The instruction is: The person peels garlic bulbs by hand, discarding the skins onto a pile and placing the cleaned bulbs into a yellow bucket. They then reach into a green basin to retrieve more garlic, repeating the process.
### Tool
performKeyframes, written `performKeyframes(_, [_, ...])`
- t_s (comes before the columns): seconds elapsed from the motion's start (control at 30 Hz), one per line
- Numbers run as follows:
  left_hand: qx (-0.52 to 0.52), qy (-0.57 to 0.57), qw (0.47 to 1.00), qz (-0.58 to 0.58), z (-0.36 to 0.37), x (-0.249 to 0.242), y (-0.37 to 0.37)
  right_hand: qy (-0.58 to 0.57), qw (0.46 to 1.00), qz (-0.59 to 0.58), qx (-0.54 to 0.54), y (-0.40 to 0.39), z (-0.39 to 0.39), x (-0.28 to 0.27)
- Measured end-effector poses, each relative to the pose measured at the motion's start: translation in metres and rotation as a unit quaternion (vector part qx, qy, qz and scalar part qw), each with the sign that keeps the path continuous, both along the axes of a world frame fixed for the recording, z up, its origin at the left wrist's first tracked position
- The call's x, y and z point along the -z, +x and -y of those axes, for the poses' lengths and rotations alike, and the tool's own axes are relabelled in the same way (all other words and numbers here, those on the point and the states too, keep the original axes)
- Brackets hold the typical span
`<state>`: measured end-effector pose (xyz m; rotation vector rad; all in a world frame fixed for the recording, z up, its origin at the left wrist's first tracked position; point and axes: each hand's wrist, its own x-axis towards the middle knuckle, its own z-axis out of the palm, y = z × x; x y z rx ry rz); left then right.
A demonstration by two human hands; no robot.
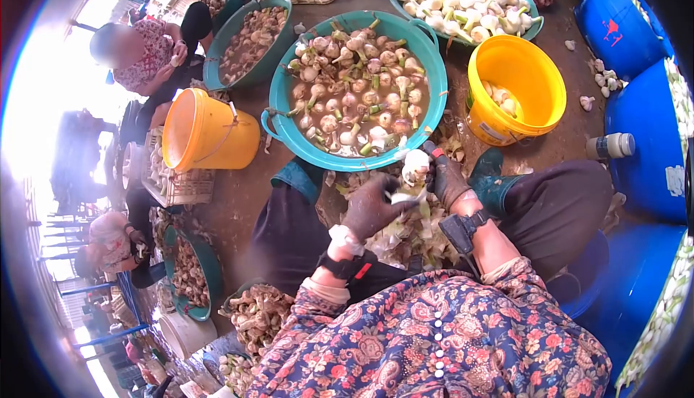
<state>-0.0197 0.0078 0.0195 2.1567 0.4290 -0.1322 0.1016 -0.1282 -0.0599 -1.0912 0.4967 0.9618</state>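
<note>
Right hand point(447, 179) has a bulb point(416, 167) of garlic pinched at the fingertips, fingers closed up around one side of it, dark glove on. The bulb sits just on my side of the basin point(340, 162), close to its near rim. My left hand point(370, 208) is right there too, a touch lower and to the left, also gloved, fingers curled toward the bulb. There's something pale and thin by those fingers, but it's too blurry to name, and honestly I can't tell how tight that hand is or whether it has hold of anything.

The basin itself is loaded with garlic point(361, 87) sitting in brown water, bits of green stem on some of it. On my side of the basin, below my hands, there's a messy heap of peels point(408, 235) between my knees. My right boot point(488, 174) is just off the basin's near right edge.

Right of the basin is a yellow bucket point(538, 73) with a few pale bulbs point(506, 99) at the bottom. Left of the basin, another bucket point(235, 134), more orange. Beyond the basin to the right, a tub point(535, 28) heaped with whiter garlic. Blue barrels point(640, 130) stand well off to the basin's right, and another person point(141, 73) is over to its left.
</note>
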Motion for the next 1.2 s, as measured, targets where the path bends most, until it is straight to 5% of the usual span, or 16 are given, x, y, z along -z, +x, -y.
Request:
performKeyframes(0.07, [-0.08,0.103,0.973,0.19,0.012,-0.001,0.014,-0.046,0.999,0.01,-0.01,-0.002,-0.005,-0.006])
performKeyframes(0.3, [-0.102,-0.131,0.968,0.189,0.007,0.038,0.018,-0.077,0.978,0.101,-0.166,-0.01,0.002,-0.021])
performKeyframes(0.37, [-0.062,-0.095,0.976,0.187,0.008,0.028,0.015,-0.058,0.94,0.276,-0.195,-0.021,0.004,0.019])
performKeyframes(0.43, [-0.004,-0.098,0.983,0.156,0.01,0.014,0.013,0.124,0.988,-0.016,-0.094,-0.015,-0.006,0.043])
performKeyframes(0.47, [0.042,-0.094,0.985,0.142,0.014,0.005,0.008,0.169,0.971,-0.164,-0.033,-0.012,-0.011,0.055])
performKeyframes(0.53, [0.191,-0.148,0.97,0.038,0.017,0.009,-0.006,0.21,0.962,-0.175,-0.017,-0.002,0.003,0.061])
performKeyframes(0.67, [0.338,-0.047,0.927,-0.156,-0.005,0.017,-0.014,0.09,0.987,-0.12,0.05,0.001,-0.001,0.054])
performKeyframes(0.73, [0.237,0.062,0.964,-0.1,-0.029,0.04,-0.002,0.031,0.998,-0.05,0.014,-0.002,-0.006,0.049])
performKeyframes(0.8, [0.099,0.085,0.978,-0.163,-0.051,0.04,0.024,-0.1,0.994,0.001,-0.049,-0.002,-0.005,0.023])
performKeyframes(0.87, [0.069,0.122,0.989,-0.054,-0.05,0.025,0.044,-0.087,0.995,-0.003,-0.039,0.002,-0.004,0.013])
performKeyframes(1.03, [0.151,0.236,0.959,-0.051,-0.004,0.024,0.072,-0.024,0.997,-0.066,0.041,0.005,-0.002,0.02])
performKeyframes(1.07, [0.127,0.164,0.978,-0.028,-0.007,0.036,0.072,-0.004,0.995,-0.075,0.058,0.005,0.0,0.028])
performKeyframes(1.13, [0.083,0.016,0.996,0.019,-0.012,0.051,0.074,-0.042,0.946,0.302,-0.113,0.003,0.006,0.051])
performKeyframes(1.17, [0.055,-0.209,0.974,-0.075,-0.016,0.047,0.069,-0.045,0.935,0.323,-0.138,0.0,0.01,0.059])
performKeyframes(1.2, [0.078,-0.272,0.954,-0.099,-0.019,0.03,0.065,-0.048,0.923,0.345,-0.162,-0.002,0.011,0.057])
